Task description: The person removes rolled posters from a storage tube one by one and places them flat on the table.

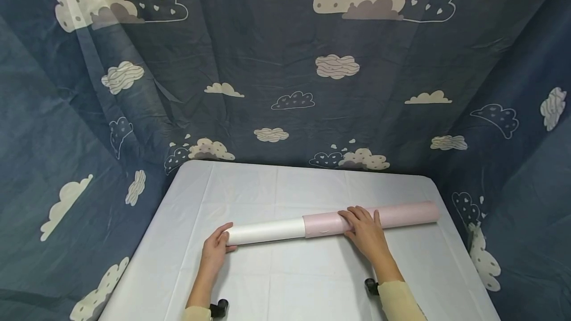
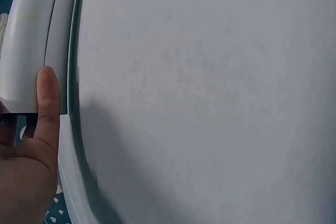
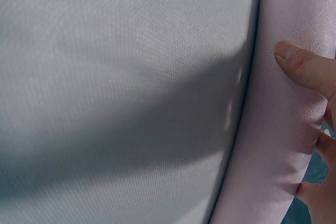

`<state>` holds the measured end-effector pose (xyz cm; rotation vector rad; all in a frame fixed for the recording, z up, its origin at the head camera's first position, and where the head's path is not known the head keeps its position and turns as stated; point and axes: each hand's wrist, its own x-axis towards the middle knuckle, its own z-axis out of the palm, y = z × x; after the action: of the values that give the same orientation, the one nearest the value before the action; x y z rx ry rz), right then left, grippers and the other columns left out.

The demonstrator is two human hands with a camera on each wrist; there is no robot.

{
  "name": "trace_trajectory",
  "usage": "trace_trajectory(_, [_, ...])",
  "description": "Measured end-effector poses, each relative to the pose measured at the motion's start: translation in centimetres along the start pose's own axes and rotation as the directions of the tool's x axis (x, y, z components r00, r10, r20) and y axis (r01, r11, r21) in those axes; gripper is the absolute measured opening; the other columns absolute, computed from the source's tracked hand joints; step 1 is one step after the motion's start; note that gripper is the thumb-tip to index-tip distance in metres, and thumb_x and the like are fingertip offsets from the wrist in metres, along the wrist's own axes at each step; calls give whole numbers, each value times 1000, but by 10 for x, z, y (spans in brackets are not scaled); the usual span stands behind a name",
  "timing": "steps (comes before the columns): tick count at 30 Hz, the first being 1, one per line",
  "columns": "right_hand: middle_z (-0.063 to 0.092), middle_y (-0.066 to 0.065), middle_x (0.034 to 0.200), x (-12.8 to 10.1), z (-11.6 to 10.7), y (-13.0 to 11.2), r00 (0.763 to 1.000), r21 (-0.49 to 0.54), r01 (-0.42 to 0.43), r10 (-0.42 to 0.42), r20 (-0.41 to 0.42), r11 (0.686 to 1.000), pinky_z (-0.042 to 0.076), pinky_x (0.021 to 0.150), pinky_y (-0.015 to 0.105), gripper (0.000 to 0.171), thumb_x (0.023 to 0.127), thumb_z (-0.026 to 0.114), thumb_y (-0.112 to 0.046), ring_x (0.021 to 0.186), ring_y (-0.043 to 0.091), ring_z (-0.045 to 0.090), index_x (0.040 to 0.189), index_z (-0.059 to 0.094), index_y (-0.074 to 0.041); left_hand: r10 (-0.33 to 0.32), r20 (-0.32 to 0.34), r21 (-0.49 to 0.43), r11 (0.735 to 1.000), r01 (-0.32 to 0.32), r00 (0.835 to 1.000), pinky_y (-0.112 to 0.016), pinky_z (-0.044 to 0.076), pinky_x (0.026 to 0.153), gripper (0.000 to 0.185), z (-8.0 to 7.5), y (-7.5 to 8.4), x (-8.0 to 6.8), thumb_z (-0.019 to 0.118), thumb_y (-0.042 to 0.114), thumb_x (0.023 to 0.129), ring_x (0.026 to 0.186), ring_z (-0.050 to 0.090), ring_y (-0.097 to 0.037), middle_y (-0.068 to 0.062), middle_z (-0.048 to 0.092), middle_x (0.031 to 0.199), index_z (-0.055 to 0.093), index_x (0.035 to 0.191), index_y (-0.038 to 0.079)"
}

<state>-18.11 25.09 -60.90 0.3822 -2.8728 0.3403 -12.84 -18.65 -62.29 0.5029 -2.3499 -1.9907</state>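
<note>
Two joined cylinders, set as one long tube, over the table's middle, running from nine o'clock to just short of three o'clock:

– One smooth white cylinder, on the nine o'clock side; a thin dark line runs along its length in the left wrist view.
– One pale pink cylinder with a creased surface, on the three o'clock side, slightly wider than the white one and meeting it at a clean edge. Whether the tube rests on the table or sits just above it cannot be told.

Two bare hands. Left hand, at nine o'clock: partly closed about the free end of the white cylinder, thumb lying along the near side. Right hand, at three o'clock: fingers spread over the pink cylinder and gripping it across its width, thumb on the near side, fingertips on the far side.

One table with a white covering and rounded far corners. Two pale yellow sleeves, at eight and four o'clock. One dark blue drape printed with clouds, at twelve o'clock.
</note>
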Motion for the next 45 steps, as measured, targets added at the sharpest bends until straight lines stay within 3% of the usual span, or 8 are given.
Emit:
trace_trajectory(13, [64, 11, 145, -3, 1, -4, 1000, -7, -15, 15, 17, 1000, 28, 120, 80, 66, 80, 94, -18, 144, 38, 53, 139, 65, -26, -38, 9, 31, 999, 38, 999, -27, 64, 87, 38, -17, -6, -4, 47, 16, 114, 96, 78, -29, -29, 53, 156, 60, 150, 12])
trace_trajectory(20, [64, 10, 145, -3, 3, -7, 1000, 2, -14, 14, 15, 1000, 27, 121, 80, 67, 79, 94, -18, 143, 38, 53, 139, 65, -26, -49, 0, 8, 999, 49, 999, -32, 64, 91, 39, -25, -11, -8, 46, 14, 115, 105, 76, -40, -29, 53, 156, 58, 151, 11])
trace_trajectory(31, [64, 10, 145, -1, 1, -8, 999, 11, -25, 25, 25, 1000, 26, 122, 80, 67, 79, 95, -18, 144, 37, 53, 139, 66, -26, -32, -40, 27, 999, 33, 999, -24, 63, 88, 39, -38, -13, -8, 45, 18, 115, 110, 74, -37, -26, 53, 157, 57, 152, 10])
trace_trajectory(35, [64, 10, 146, -1, 0, -7, 999, 8, -37, 36, 29, 999, 24, 123, 80, 68, 79, 95, -17, 145, 37, 52, 139, 66, -26, -29, -25, 19, 999, 30, 999, -22, 63, 88, 40, -40, -14, -7, 45, 18, 115, 116, 72, -39, -26, 52, 158, 56, 153, 10])
trace_trajectory(41, [63, 10, 147, 0, -2, -5, 999, 8, -40, 39, 34, 999, 23, 123, 79, 68, 79, 94, -17, 145, 37, 51, 140, 65, -26, -43, -48, 23, 999, 44, 998, -22, 62, 89, 40, -43, -13, -5, 44, 17, 115, 105, 76, -34, -26, 55, 156, 56, 153, 11])
trace_trajectory(45, [63, 10, 147, 1, -2, -4, 998, 12, -49, 49, 32, 999, 22, 124, 79, 68, 80, 94, -16, 146, 38, 51, 140, 65, -26, -41, -48, 26, 999, 42, 998, -23, 63, 89, 40, -46, -11, -4, 44, 16, 115, 108, 75, -34, -25, 52, 158, 55, 153, 10])
